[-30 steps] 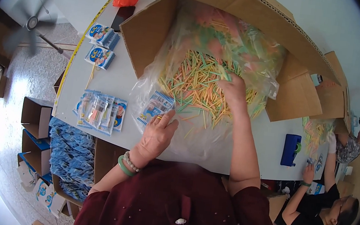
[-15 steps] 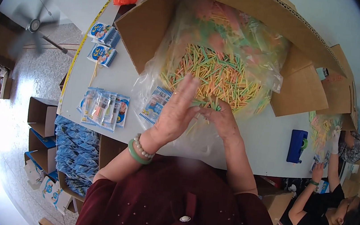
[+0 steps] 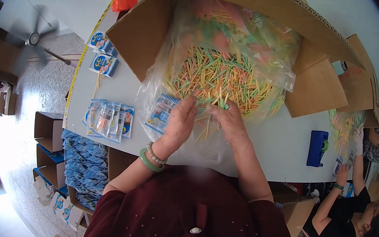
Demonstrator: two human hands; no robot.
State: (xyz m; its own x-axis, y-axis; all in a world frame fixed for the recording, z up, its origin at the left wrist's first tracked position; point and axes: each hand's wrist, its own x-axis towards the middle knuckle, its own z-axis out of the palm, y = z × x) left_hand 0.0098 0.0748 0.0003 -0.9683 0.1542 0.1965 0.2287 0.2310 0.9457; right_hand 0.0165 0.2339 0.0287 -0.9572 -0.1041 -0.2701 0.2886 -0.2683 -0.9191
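- One white table point(image 3: 285, 151): near edge beneath the forearms point(image 3: 251, 165), room rightward toward the blue tape dispenser point(image 3: 317, 147).
- Cardboard carton point(image 3: 137, 38): flaps hemming both sides.
- Left hand point(image 3: 181, 121): curled; its grip I cannot tell.
- Right hand point(image 3: 230, 124): pinching.
- Pastel sticks point(image 3: 221, 100): in those fingers; apparently a gathering step, calling for a light, even hold.

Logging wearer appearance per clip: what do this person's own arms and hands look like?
The left hand is ungloved, with a bracelet of pale round beads and a smooth green bangle at the wrist. The right hand is ungloved, no wrist jewellery visible. Short maroon sleeves leave the forearms bare.
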